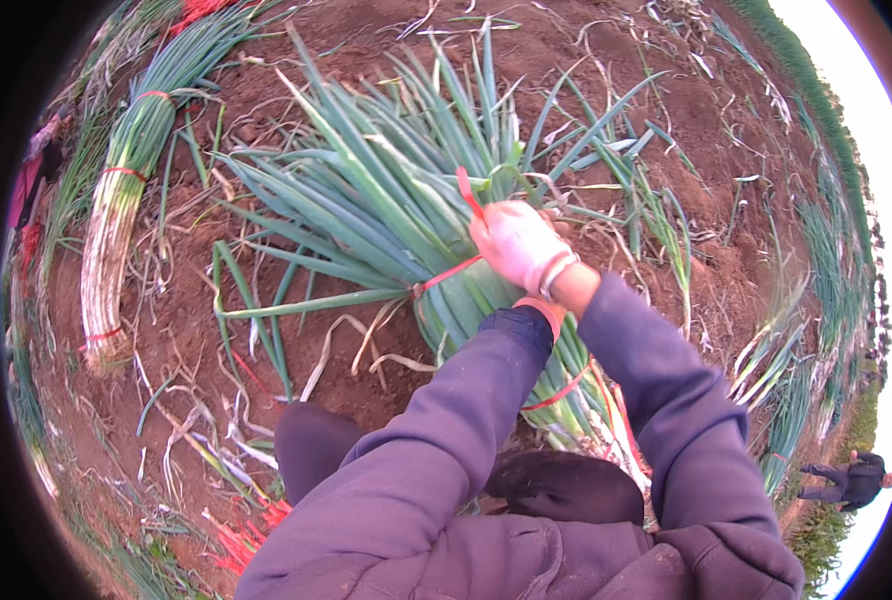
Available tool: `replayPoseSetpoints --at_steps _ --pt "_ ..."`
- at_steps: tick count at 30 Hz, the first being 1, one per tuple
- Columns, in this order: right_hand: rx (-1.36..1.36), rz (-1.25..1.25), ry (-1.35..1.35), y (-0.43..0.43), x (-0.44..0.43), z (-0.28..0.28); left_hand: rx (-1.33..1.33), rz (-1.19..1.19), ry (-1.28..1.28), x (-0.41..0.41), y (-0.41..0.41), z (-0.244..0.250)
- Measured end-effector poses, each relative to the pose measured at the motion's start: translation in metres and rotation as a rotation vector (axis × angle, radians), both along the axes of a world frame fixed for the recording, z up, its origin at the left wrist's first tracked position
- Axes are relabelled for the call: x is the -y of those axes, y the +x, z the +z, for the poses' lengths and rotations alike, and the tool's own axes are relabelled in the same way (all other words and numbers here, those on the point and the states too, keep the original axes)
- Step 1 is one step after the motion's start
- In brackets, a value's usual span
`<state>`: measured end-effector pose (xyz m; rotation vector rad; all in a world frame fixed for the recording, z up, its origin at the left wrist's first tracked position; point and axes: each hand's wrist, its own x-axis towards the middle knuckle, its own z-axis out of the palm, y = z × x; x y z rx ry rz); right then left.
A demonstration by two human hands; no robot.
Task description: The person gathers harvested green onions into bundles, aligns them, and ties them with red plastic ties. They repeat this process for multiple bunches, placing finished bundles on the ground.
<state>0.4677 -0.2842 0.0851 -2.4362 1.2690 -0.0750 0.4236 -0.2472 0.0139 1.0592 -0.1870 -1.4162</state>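
Note:
A thick bundle of long green onions [386, 202] lies before me on the soil, its leaves fanned towards the far side. My right hand [517, 240], in a pale glove, is closed on a red tie strap [467, 191] whose end sticks up past the fingers. The strap's band [453, 276] runs across the leaves beside that hand. My left hand is mostly hidden under the right wrist; its orange cuff [547, 311] shows against the bundle. Lower down, another red tie [562, 390] circles the stalks near the white ends, which lie by my knee.
A finished-looking bundle of green onions [127, 172] with several red ties lies on the left. Loose red straps [247, 536] sit at lower left. Loose onions [663, 225] and dry leaves litter the brown soil [716, 150]. A person [855, 480] stands far off at right.

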Motion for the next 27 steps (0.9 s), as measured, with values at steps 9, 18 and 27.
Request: replayPoseSetpoints --at_steps 9,18,27 --pt "-0.591 0.015 -0.139 -0.005 -0.026 -0.015 0.211 0.087 -0.12 0.024 -0.016 -0.013" --pt "-0.303 0.19 0.05 0.01 -0.025 -0.024 1.712 -0.81 -1.02 -0.049 0.017 -0.013" --pt "-0.136 0.032 0.178 -0.005 -0.034 -0.01 0.787 -1.377 -0.822 -0.015 0.237 0.102"
